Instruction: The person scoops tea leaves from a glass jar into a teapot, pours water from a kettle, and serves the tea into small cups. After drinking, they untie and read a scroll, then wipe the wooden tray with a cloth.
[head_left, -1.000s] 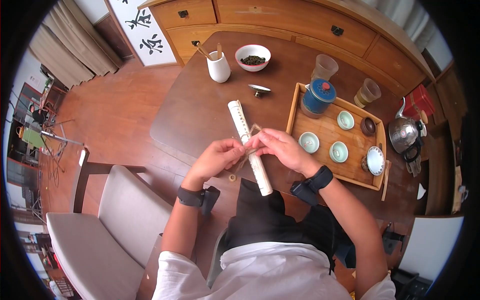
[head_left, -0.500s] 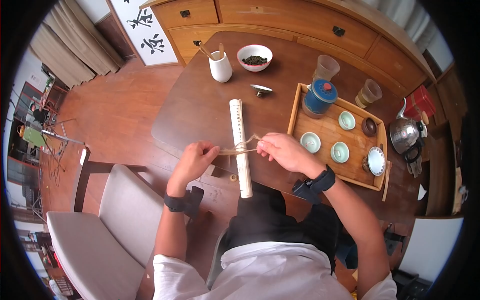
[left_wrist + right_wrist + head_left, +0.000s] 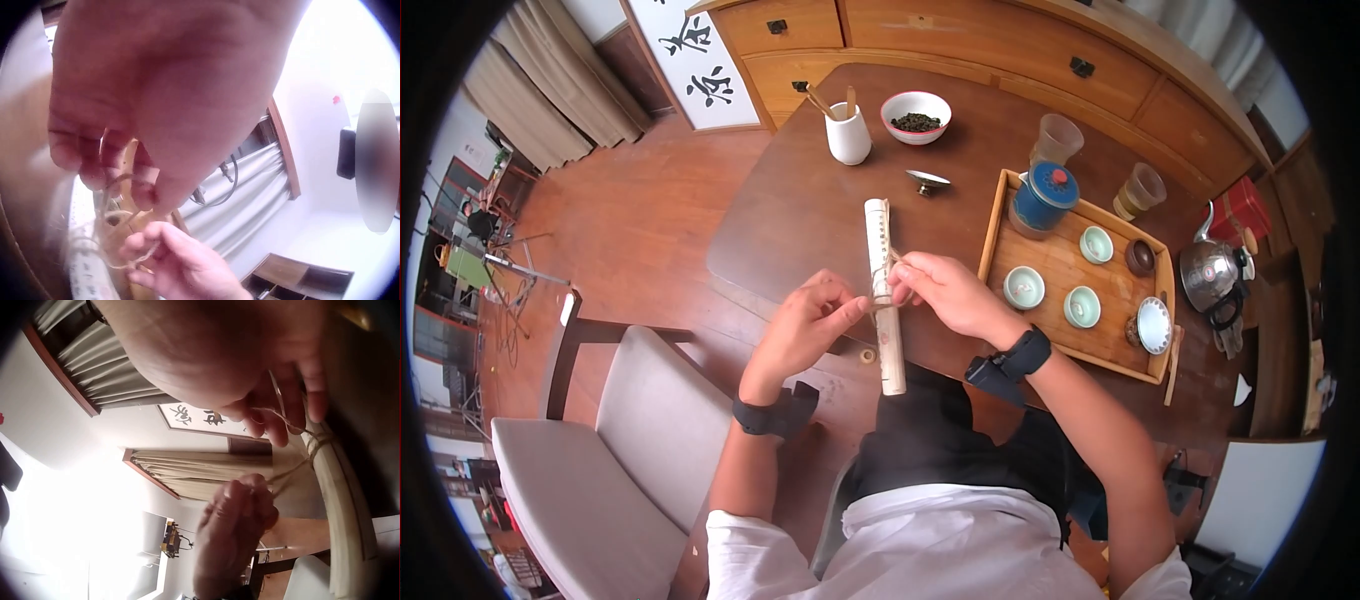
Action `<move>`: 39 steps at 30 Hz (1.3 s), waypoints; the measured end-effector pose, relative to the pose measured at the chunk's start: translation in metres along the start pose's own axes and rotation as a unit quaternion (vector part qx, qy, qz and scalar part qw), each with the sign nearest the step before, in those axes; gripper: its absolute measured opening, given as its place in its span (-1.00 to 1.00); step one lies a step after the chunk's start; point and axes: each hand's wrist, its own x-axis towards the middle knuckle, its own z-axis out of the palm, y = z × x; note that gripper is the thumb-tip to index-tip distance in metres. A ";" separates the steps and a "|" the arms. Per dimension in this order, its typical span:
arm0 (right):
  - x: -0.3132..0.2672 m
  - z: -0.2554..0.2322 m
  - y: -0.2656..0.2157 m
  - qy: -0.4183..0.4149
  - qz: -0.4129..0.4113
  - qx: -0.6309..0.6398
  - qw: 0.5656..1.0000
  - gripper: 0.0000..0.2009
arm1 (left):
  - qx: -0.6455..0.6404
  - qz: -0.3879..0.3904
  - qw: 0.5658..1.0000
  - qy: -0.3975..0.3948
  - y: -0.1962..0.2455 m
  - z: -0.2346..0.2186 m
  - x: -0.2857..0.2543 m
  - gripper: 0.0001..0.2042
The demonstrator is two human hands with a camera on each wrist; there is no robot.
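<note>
A pale rolled scroll of slats with dark writing (image 3: 889,345) lies at the table's near edge, its lower end past the edge. Twine (image 3: 322,441) wraps its middle. The left hand (image 3: 802,325), at the scroll's left, pinches twine between thumb and fingers; the left wrist view shows a loop by its fingertips (image 3: 144,194). From the right, the right hand (image 3: 950,292) pinches another length of twine close to the scroll. In the right wrist view that strand runs from the right hand (image 3: 275,394) to the wrapping.
A wooden tray (image 3: 1048,338) with a blue pot (image 3: 1043,200) and several cups stands at the right, a kettle (image 3: 1212,272) beyond it. Behind the scroll are a small lid (image 3: 927,182), a white holder (image 3: 848,137) and a bowl (image 3: 916,117). A small ring (image 3: 868,356) lies left of the scroll.
The hands drew apart with the twine stretched between them, then came back together near the scroll. The scroll has turned from a slant to nearly straight up and down in the head view.
</note>
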 end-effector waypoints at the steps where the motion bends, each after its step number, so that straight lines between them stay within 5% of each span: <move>1: 0.002 -0.001 -0.003 -0.009 0.011 -0.030 0.999 -0.69 | -0.048 -0.040 0.998 -0.023 0.003 0.001 0.002 -0.70; 3: 0.005 0.002 -0.004 -0.014 0.013 -0.087 0.996 -0.70 | -0.143 -0.121 0.980 -0.067 0.009 0.004 0.006 -0.70; 9: 0.001 0.006 -0.001 -0.091 -0.026 -0.215 0.972 -0.73 | 0.021 -0.086 0.995 -0.053 0.027 0.008 0.014 -0.75; 12: -0.003 0.005 -0.012 -0.123 0.001 -0.216 0.969 -0.72 | 0.063 0.049 0.997 0.007 0.020 0.014 0.019 -0.78; 15: 0.000 0.007 0.008 -0.092 0.005 -0.079 0.993 -0.69 | 0.093 0.059 0.994 0.015 0.018 0.016 0.024 -0.81; 21: -0.001 -0.003 0.013 -0.120 0.020 0.011 0.992 -0.65 | 0.166 0.179 0.947 0.208 0.010 0.024 0.023 -0.82; 27: -0.002 -0.006 0.014 -0.133 0.069 0.130 0.980 -0.64 | 0.085 0.010 0.996 -0.008 0.013 0.025 0.003 -0.82; 30: -0.002 -0.010 0.007 -0.138 0.077 0.081 0.984 -0.67 | 0.030 -0.030 0.997 -0.058 0.010 0.028 0.000 -0.86; 33: -0.001 -0.012 0.008 -0.124 0.081 0.036 0.988 -0.76 | 0.005 -0.031 0.997 -0.072 0.009 0.028 -0.002 -0.87; 36: -0.001 -0.008 0.009 -0.091 0.098 0.068 0.989 -0.84 | 0.032 0.090 0.991 -0.098 -0.001 0.030 -0.004 -0.86; 39: -0.002 -0.007 0.010 -0.078 0.104 0.085 0.988 -0.88 | 0.029 0.096 0.986 -0.130 -0.003 0.031 -0.003 -0.87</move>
